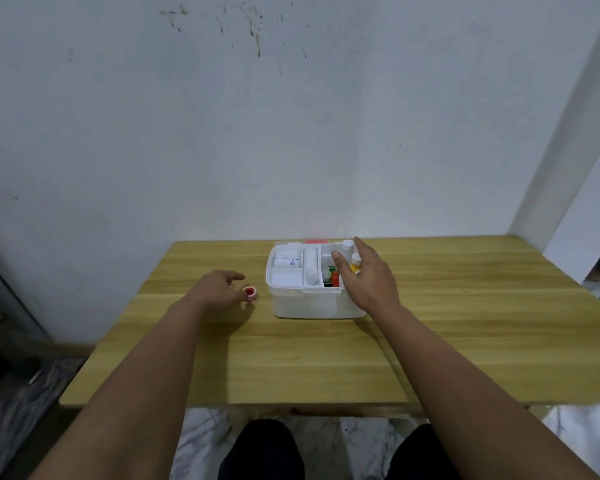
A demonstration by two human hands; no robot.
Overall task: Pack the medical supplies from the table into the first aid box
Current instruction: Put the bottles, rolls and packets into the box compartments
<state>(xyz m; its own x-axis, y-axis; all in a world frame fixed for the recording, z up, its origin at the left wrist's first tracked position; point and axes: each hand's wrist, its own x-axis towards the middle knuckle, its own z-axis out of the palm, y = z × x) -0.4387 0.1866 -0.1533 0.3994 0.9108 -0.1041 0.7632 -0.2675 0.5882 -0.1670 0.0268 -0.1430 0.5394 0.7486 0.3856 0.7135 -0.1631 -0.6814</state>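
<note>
On the wooden table [465, 306], the left hand [219, 289] rests loosely curled beside a small red-capped vial [249, 294], not gripping it. Right hand [364, 275], fingers spread, hovers over the first aid box [312, 303]. Next, likely: pinch the vial and drop it inside.

Blue print on white packet [287, 260] in first aid box [317, 306], rear-left compartment: too small/blurred to read. No other legible text, nos. or signs.
</note>
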